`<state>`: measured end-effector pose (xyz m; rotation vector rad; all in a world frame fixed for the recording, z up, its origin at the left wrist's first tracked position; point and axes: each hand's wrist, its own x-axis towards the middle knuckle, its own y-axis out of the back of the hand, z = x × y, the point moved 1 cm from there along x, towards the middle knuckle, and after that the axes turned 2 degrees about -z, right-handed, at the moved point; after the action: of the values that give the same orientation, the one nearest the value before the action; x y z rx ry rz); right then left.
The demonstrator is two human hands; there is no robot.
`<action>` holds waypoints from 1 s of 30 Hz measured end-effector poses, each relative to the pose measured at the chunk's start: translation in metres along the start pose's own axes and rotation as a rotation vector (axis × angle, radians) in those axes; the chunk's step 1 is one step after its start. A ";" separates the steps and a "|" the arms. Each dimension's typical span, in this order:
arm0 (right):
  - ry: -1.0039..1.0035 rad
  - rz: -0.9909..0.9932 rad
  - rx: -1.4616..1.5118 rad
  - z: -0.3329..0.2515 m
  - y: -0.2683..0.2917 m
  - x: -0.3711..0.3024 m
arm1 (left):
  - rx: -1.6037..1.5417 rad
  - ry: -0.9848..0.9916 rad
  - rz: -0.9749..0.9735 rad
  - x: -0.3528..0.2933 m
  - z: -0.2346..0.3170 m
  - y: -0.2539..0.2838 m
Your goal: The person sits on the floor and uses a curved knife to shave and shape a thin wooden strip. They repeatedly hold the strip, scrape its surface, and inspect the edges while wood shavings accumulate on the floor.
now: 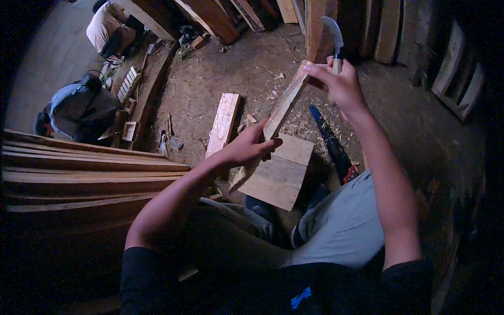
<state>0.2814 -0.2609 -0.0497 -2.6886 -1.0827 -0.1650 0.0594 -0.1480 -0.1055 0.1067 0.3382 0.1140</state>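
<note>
A rough, narrow strip of wood (287,105) slants up between my hands, above a low block of planks (281,176). My left hand (249,145) is closed round its lower part; the lower end sticks out below the palm. Up at the other end, my right hand (344,86) pinches the strip's tip between thumb and fingers. That same hand also grips the wooden handle of a curved knife (333,34), whose hooked blade points up, away from the strip.
Beside the block lie a pale board (223,123) and a long dark tool with a red part (333,142). Long boards (94,176) are stacked at left. Wood shavings litter the dirt floor. Two people (79,107) bend down at far left. Timbers (320,26) stand along the far side.
</note>
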 end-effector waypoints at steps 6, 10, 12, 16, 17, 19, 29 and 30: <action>-0.156 0.002 -0.155 0.010 0.000 0.006 | -0.116 0.154 0.105 -0.001 0.036 -0.038; -0.259 -0.070 -0.462 0.076 0.021 0.027 | -0.270 0.268 0.155 0.003 0.034 -0.060; -0.478 -0.193 -0.597 0.091 0.016 0.024 | -0.348 0.352 0.156 -0.002 0.027 -0.064; -0.338 -0.442 -1.028 0.105 0.011 -0.012 | -0.415 0.455 0.196 -0.018 0.000 -0.069; -0.229 -0.552 -1.183 0.109 0.014 -0.017 | -0.422 0.470 0.202 -0.020 -0.010 -0.069; -0.226 -0.784 -1.274 0.101 0.005 -0.036 | -0.368 0.547 0.205 -0.028 -0.039 -0.066; -0.453 -0.859 -1.425 0.100 -0.016 -0.103 | -0.239 0.556 -0.224 -0.019 -0.106 -0.039; -0.457 -0.885 -1.435 0.099 -0.017 -0.105 | -0.211 0.547 -0.198 -0.020 -0.106 -0.040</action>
<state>0.1953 -0.2932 -0.1622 -2.9446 -3.2228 -0.7249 0.0090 -0.1810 -0.2035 -0.1722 0.8766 -0.0212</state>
